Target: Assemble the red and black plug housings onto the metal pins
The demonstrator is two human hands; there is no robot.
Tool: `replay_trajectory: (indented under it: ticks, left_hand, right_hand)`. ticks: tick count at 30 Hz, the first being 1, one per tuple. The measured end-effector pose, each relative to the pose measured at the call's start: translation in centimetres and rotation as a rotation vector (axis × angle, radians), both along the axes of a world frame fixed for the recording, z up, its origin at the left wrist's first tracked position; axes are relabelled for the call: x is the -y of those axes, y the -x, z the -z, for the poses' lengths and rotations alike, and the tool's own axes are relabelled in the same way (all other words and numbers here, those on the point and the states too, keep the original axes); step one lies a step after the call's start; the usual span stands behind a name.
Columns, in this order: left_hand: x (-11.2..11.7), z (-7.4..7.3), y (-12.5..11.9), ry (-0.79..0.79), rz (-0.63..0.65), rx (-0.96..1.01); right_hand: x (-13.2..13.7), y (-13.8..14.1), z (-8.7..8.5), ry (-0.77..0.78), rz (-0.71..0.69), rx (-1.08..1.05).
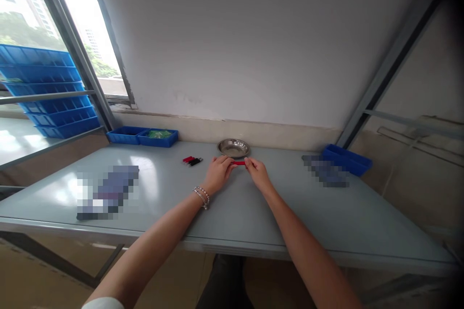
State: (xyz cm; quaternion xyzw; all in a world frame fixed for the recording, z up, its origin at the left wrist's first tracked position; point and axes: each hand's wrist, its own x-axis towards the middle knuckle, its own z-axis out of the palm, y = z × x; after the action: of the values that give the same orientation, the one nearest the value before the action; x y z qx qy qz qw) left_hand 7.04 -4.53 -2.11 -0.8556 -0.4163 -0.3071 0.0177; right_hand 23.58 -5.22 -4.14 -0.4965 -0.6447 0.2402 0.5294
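A slim red stick [238,163] spans the gap between my hands, level and just in front of a round steel dish [234,147]. My left hand [219,173], with bracelets at the wrist, is closed on its left end. The right end is pinched between the thumb and fingers of my right hand [257,173]. My fingers cover both ends, so its exact kind is hidden. To the left on the table lie a few small red pieces [188,159] and black pieces [195,161] with pale, thin tips.
Two blue bins [158,141] stand at the table's back left, one with green-and-white contents. Another blue bin [348,159] is at the right edge. Blurred-out dark items lie on the left [116,190] and right. Stacked blue crates [65,106] stand by the window.
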Motion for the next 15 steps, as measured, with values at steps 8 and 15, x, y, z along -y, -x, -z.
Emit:
replay_trajectory:
  ticks: [8,15]
  left_hand:
    - [-0.26,0.4,0.17,0.092,0.014,0.042]
    - [-0.44,0.43,0.14,0.325,0.021,0.2]
  right_hand:
    - [0.48,-0.11,-0.67,0.021,-0.114,-0.06]
    - [0.57,-0.44,-0.95,0.047,-0.165,-0.175]
